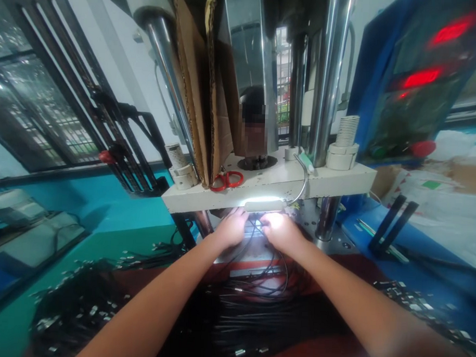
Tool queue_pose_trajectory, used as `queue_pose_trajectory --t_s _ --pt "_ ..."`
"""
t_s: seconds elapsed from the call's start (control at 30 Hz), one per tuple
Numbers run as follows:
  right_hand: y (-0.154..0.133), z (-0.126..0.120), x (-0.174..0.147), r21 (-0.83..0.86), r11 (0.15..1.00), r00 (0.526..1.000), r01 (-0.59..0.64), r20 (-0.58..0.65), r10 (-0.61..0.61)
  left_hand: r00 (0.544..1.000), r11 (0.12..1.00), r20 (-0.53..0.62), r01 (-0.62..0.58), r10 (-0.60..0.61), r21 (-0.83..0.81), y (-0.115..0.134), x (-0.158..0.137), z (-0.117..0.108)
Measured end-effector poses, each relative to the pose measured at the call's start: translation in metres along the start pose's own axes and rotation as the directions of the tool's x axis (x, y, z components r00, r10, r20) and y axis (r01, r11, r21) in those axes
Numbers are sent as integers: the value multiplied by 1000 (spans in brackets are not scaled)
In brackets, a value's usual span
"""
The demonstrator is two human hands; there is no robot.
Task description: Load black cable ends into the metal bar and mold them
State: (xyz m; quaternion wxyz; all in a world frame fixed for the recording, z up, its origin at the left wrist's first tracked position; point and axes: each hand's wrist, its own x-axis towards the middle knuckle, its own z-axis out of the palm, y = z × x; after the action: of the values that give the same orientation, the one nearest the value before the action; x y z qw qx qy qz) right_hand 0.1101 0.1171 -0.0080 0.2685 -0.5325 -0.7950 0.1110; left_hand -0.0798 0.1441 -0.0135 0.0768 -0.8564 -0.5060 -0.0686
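Both my hands reach into the gap under the pale plate (331,186) of a press, close together. My left hand (232,228) is closed, its fingertips at the black cables (253,235) over the metal bed. A few centimetres to the right, my right hand (282,231) is closed too, thumb and index finger pinching a black cable and lit brightly from above. The cable ends are too small to make out. Slack loops of cable (286,276) hang below the hands toward the front.
A lit lamp (265,205) is fixed to the plate's front edge. Red-handled scissors (227,180) and cardboard (221,105) rest on the plate. Bundled black cables with metal connectors (81,298) lie left, more in front (256,325). A blue control box (413,80) stands right.
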Motion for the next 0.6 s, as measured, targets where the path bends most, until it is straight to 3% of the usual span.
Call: queue_pose_trajectory --t_s 0.3,0.5,0.6 --pt "-8 2 8 211 977 999 17 33 -25 1000 1000 -5 -19 19 -17 0 -2 -2" --pt "-10 13 7 307 934 972 -182 203 122 1000 1000 -19 5 -5 20 9 -2 2" --pt "-12 24 12 304 918 961 -255 180 208 999 999 -36 -14 15 31 14 -3 0"
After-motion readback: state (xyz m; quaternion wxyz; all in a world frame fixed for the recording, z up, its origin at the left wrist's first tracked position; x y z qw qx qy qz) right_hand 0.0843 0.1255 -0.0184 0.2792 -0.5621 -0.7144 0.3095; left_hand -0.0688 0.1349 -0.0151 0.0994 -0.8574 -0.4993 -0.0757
